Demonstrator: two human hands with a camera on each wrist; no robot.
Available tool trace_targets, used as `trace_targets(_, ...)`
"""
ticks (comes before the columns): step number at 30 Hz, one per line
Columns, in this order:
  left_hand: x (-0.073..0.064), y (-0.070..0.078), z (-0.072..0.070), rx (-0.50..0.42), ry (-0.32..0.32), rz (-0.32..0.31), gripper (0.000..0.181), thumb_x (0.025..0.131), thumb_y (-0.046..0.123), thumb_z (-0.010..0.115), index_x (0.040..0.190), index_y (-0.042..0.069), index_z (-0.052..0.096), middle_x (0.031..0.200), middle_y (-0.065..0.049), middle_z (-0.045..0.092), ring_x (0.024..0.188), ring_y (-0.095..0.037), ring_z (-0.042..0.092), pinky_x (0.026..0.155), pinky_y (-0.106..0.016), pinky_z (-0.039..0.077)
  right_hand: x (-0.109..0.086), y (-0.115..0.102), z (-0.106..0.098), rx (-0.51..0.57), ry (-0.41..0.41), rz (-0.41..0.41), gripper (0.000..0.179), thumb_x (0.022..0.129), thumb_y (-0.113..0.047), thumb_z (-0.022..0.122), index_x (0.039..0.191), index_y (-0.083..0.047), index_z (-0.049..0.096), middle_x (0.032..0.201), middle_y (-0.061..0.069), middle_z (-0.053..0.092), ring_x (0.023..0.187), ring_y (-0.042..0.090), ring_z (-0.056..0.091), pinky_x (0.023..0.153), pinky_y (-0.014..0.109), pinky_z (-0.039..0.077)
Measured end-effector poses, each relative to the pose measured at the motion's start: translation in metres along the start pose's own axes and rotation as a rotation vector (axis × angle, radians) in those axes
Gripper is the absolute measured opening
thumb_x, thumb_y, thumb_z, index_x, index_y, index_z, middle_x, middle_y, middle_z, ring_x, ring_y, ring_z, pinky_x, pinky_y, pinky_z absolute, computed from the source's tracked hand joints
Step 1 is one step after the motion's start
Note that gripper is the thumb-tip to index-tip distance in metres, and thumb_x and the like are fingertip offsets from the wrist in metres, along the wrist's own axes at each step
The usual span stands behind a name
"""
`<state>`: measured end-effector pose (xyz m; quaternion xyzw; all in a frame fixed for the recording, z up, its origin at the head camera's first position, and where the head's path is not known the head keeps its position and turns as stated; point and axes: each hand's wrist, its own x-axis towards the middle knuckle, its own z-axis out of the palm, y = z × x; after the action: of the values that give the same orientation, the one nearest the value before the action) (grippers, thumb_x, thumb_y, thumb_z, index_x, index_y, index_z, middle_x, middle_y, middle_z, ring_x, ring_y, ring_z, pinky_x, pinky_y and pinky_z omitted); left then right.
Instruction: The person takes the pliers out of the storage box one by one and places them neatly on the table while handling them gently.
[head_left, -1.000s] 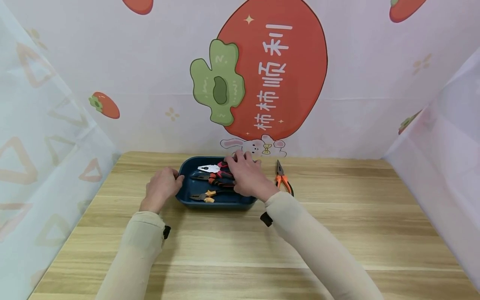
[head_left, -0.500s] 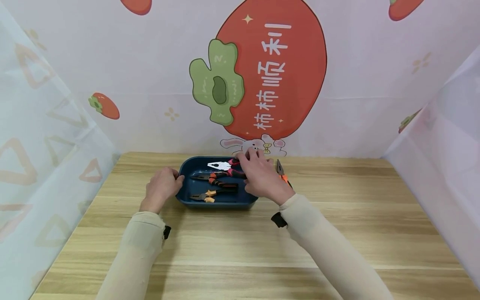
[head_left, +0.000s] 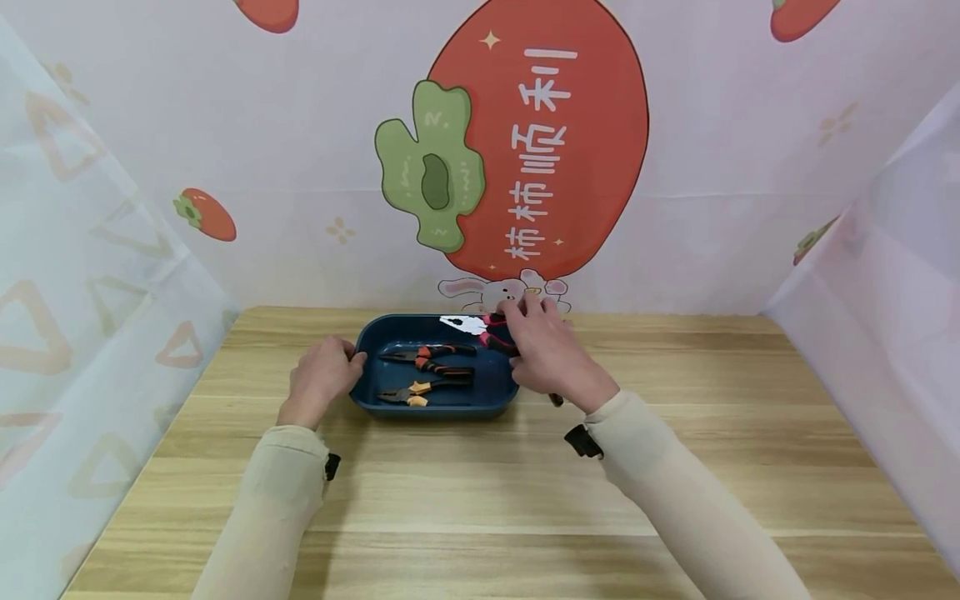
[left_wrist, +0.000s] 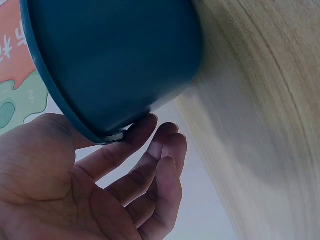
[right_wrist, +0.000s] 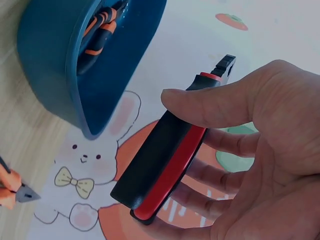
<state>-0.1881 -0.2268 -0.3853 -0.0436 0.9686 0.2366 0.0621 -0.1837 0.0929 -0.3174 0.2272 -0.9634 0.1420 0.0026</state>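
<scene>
A dark blue tray sits on the table, its left end rim pinched by my left hand. In the left wrist view, the thumb is inside the tray's rim and the index finger outside, the other fingers curving below. My right hand grips red-and-black combination pliers by the handles, raised at the tray's back right; their bright jaws point left over it. Inside the tray lie orange-and-black pliers and, nearer the front, yellow-and-black pliers.
Orange-handled long-nose pliers lie on the wooden table just right of the tray, mostly hidden behind my right hand in the head view. A printed cloth wall rises behind the table, with more cloth at both sides.
My right hand has lifted the red-and-black pliers and carried them right, from among the other pliers toward the tray's right end. My left hand stays on the rim.
</scene>
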Motion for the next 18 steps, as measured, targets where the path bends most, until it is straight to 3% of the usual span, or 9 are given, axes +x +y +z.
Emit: trace_targets(18,0.0,0.001,0.0,0.007,0.015,-0.004,0.041,0.105,0.026,0.05,0.066,0.014,0.048,0.061,-0.002,0.045,0.059,-0.023,0.047,0.054,-0.036,0.032,-0.018,0.032,-0.005,0.052,0.047,0.058,0.066,0.078,-0.005,0.082,0.138,-0.005,0.054,0.121,0.017,0.052,0.107,0.036,0.046,0.081,0.047,0.05)
